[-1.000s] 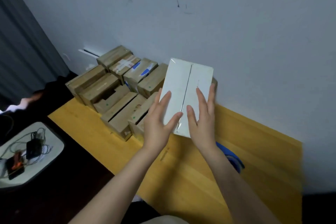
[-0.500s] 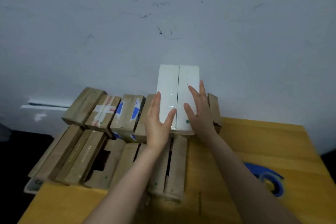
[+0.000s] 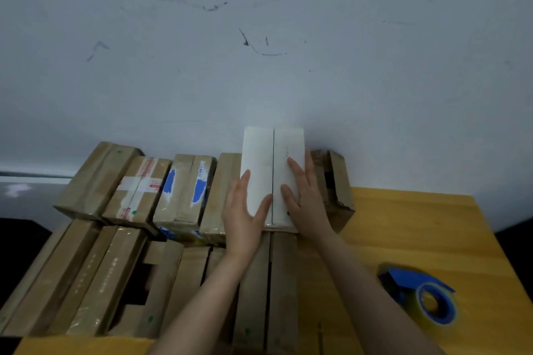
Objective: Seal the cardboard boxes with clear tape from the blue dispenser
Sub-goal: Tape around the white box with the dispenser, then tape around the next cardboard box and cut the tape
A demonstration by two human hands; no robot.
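Observation:
A white box (image 3: 268, 158) with a centre seam lies on top of the back row of brown cardboard boxes (image 3: 178, 190) against the wall. My left hand (image 3: 245, 219) lies flat on its near left part with straight fingers. On its right half rests my right hand (image 3: 302, 202), fingers straight too. The blue tape dispenser (image 3: 424, 294) lies on the yellow table (image 3: 418, 228) to the right, apart from both hands.
A front row of brown boxes (image 3: 95, 277) fills the near left of the table; one has an open gap in its top. An opened brown box (image 3: 334, 184) stands right of the white one. The scuffed wall (image 3: 259, 52) rises directly behind.
Both hands carried the white box away from me and set it down on the back row by the wall. The view turned to face the boxes squarely.

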